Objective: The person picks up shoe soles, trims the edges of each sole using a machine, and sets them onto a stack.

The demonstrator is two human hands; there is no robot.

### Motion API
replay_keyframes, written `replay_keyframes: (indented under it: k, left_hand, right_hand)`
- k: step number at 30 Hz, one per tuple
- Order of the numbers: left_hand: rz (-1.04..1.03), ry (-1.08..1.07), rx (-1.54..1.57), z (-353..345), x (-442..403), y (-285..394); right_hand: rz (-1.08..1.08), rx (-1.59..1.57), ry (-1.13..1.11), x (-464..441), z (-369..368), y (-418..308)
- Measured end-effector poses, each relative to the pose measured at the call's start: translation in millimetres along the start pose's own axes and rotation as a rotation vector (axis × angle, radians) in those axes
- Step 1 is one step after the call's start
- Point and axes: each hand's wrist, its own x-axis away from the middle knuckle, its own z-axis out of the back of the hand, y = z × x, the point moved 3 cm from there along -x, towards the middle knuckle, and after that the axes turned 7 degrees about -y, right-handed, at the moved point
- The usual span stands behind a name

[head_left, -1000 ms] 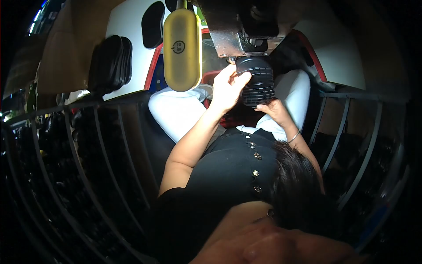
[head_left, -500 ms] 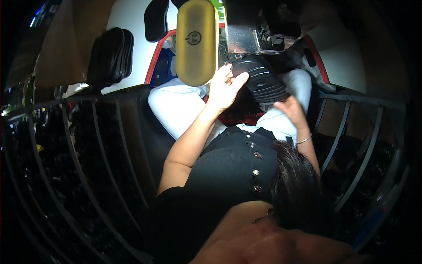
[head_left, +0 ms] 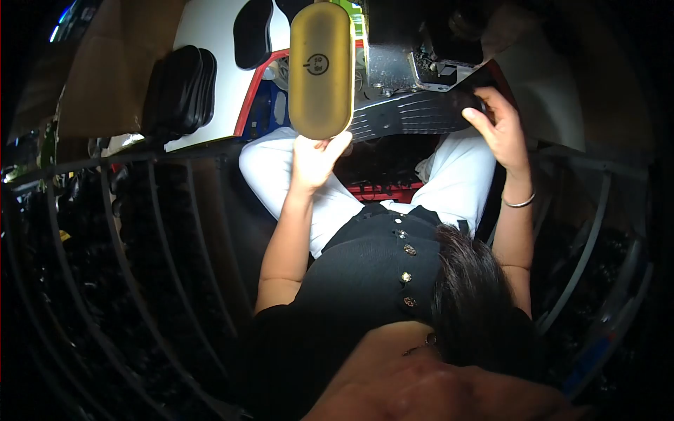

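Observation:
A black shoe sole with light grooves across it lies lengthwise between my two hands, over my lap and below the machine. My left hand is at its left end with the fingers closed; the yellow oblong lamp-like object hides part of that end and the fingertips. At the right end, my right hand grips the sole between thumb and fingers.
A dark metal machine stands just beyond the sole. On the white table at left lie a stack of black soles and another black sole. Metal bars run along both sides.
The sole was tilted and bent between my hands and now stretches sideways, flatter. My right hand has moved up and to the right; my left hand has moved left and down.

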Motion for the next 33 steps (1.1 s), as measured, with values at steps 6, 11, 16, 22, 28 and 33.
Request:
replay_keyframes:
  k: [6, 11, 16, 22, 28, 33]
  left_hand:
    - [0.137, -0.132, 0.014, 50.5, 6.2, -20.4]
    - [0.191, -0.368, -0.425, 29.6, -30.8, -18.8]
    - [-0.16, -0.299, -0.415, -50.5, -54.3, 36.5]
    - [-0.11, -0.078, -0.161, -62.4, -37.5, 27.3]
    - [-0.127, -0.012, -0.129, -56.3, -33.8, 10.6]
    - [0.032, -0.051, -0.399, -51.2, -30.3, 25.1]
  right_hand:
    - [0.043, -0.004, -0.058, -13.3, -44.8, -18.1]
    - [0.182, -0.004, -0.258, -36.8, -61.2, -47.7]
    - [0.165, -0.012, -0.33, -46.1, -72.1, -42.1]
    - [-0.098, -0.54, -0.367, 22.5, -125.1, 51.6]
    - [-0.38, -0.649, -0.167, 79.2, -56.5, 98.3]
    - [-0.085, -0.108, 0.045, 30.7, 42.7, 70.7]
